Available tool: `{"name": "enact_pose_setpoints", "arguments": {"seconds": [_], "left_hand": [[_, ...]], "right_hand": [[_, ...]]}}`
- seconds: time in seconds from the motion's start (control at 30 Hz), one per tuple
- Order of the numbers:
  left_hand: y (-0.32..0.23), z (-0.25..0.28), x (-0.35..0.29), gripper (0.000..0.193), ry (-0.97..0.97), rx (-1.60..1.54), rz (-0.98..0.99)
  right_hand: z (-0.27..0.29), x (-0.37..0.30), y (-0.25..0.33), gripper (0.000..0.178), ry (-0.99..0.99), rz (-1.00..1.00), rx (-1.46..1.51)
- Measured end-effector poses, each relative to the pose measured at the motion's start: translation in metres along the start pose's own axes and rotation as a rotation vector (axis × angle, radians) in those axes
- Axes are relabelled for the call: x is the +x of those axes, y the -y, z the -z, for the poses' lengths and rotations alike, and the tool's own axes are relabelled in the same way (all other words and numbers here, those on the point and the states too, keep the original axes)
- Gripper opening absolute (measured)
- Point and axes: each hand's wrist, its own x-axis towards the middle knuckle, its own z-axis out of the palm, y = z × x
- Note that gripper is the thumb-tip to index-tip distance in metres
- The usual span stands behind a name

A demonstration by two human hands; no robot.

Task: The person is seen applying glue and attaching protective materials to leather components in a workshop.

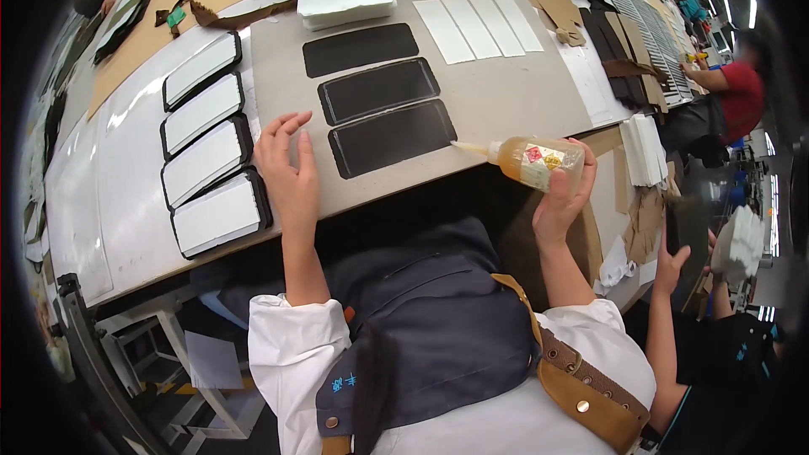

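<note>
My right hand (566, 200) is wrapped round a clear squeeze bottle (516, 158) of amber liquid, tilted so its thin nozzle points left. The nozzle tip is at the right corner of the nearest black rectangular panel (393, 140). Behind that lie a middle black panel (379, 91) and a farther one (361, 49). Pale lines run along edges of the near and middle panels. My left hand (288, 160) hovers left of the panels, fingers apart and holding nothing. Four-sided white strips (476, 27) lie side by side at the far right of the board.
Several black panels topped with white pieces (215, 217) form a column on the left. A white stack (345, 3) stands behind the panels. Brown scraps (552, 2) lie farther right. Co-workers are at the right; one hand (672, 265) holds a dark piece beside white bundles.
</note>
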Motion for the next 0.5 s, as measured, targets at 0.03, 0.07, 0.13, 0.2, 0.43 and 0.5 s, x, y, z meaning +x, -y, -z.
{"name": "enact_pose_setpoints", "arguments": {"seconds": [0.03, 0.07, 0.13, 0.2, 0.43, 0.5], "left_hand": [[0.000, -0.001, 0.000, 0.024, 0.000, -0.009, -0.002], [0.001, -0.001, 0.001, 0.024, -0.001, -0.027, -0.004], [0.000, 0.001, 0.002, 0.024, -0.007, -0.047, -0.006], [-0.004, 0.004, 0.003, 0.024, -0.005, -0.059, -0.001], [-0.005, 0.002, 0.003, 0.024, -0.022, -0.059, -0.018], [-0.007, 0.000, 0.004, 0.024, -0.020, -0.085, -0.029]], "right_hand": [[-0.001, -0.001, 0.001, 0.063, 0.012, 0.027, -0.039], [-0.002, -0.001, 0.003, 0.063, 0.026, 0.051, -0.076], [-0.010, -0.004, 0.011, 0.065, 0.041, 0.083, -0.074], [-0.021, -0.007, 0.019, 0.068, 0.063, 0.115, -0.067], [-0.045, -0.022, 0.022, 0.072, 0.228, 0.168, 0.036], [-0.053, -0.026, 0.021, 0.072, 0.258, 0.183, 0.056]]}}
